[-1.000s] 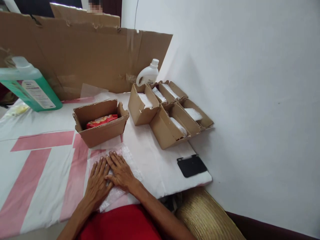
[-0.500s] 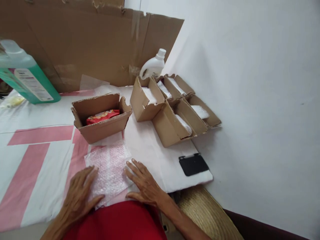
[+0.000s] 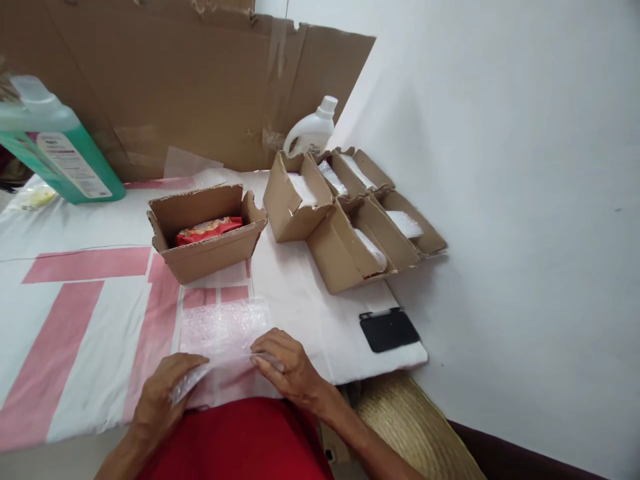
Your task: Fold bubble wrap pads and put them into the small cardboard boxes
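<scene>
A clear sheet of bubble wrap (image 3: 225,323) lies on the cloth in front of me, its near edge lifted. My left hand (image 3: 167,387) pinches the near left corner, fingers curled over it. At the near right side my right hand (image 3: 287,363) grips the same sheet between thumb and fingers. Just beyond the sheet stands an open cardboard box (image 3: 215,250). Inside that box is a red printed packet (image 3: 210,230), its lower part hidden by the box wall.
Several open cardboard boxes (image 3: 335,263) holding white wrapped items stand at the right. A black flat object (image 3: 390,330) lies near the table's right edge. A green liquid bottle (image 3: 75,160) is at left, a white jug (image 3: 313,130) behind. A wall (image 3: 525,233) bounds the right.
Both hands, spread flat on the bubble wrap before, have closed on its near corners. The near edge has come up off the cloth, and the sheet's far part has shifted slightly right.
</scene>
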Demonstrator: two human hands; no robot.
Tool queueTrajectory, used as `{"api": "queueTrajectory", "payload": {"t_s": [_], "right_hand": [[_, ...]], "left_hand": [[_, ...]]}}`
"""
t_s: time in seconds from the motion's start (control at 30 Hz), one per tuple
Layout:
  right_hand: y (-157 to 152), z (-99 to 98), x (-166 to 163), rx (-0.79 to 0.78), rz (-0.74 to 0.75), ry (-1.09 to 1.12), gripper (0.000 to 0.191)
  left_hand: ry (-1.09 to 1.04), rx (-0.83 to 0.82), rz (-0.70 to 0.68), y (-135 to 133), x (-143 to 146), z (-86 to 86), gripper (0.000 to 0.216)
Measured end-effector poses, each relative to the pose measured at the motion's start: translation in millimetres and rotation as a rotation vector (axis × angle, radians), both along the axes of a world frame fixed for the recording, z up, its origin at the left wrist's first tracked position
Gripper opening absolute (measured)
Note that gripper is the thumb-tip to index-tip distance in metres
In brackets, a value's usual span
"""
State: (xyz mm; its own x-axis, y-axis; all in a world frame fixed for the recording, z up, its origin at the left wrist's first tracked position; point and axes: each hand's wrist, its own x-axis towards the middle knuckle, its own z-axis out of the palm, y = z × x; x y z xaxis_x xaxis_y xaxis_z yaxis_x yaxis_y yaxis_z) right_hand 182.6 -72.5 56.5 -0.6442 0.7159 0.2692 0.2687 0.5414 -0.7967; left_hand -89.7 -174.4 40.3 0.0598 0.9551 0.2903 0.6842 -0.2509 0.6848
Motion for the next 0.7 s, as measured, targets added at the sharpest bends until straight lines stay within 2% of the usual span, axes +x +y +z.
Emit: {"api": "queueTrajectory", "payload": {"t_s": [0.07, 0.13, 0.2, 0.27, 0.33, 0.43, 0.6, 0.7], "right_hand": [[3.6, 3.6, 4.4, -0.266, -0.082, 0.067, 0.032], [7.8, -0.2, 7.6, -0.428, -0.163, 0.071, 0.047], [11.0, -6.8, 7.3, -0.502, -0.208, 0.080, 0.034], [13.4, -9.9, 3.2, -0.556, -0.225, 0.120, 0.022], [16.9, -5.0, -3.2, -0.590, -0.255, 0.173, 0.024], [26.3, 16.5, -11.7, -0.584, -0.304, 0.268, 0.024], [43.3, 55.3, -18.5, -0.613, -0.250, 0.426, 0.033], [48.9, 64.5, -21.4, -0.622, -0.271, 0.501, 0.044]], "left_hand": [[-0.203, -0.240, 0.154, 2.9, -0.2, 8.4, 0.016], [-0.319, -0.400, 0.269, 6.5, -0.5, 13.6, 0.030], [-0.360, -0.444, 0.309, 10.3, -1.2, 15.8, 0.039], [-0.362, -0.443, 0.326, 14.5, -1.7, 18.5, 0.043], [-0.356, -0.425, 0.359, 19.7, -1.8, 25.2, 0.048], [-0.367, -0.376, 0.409, 28.8, -3.4, 43.6, 0.047], [-0.397, -0.308, 0.558, 41.5, -14.3, 75.1, 0.061], [-0.350, -0.242, 0.480, 47.6, -16.8, 87.1, 0.055]]}}
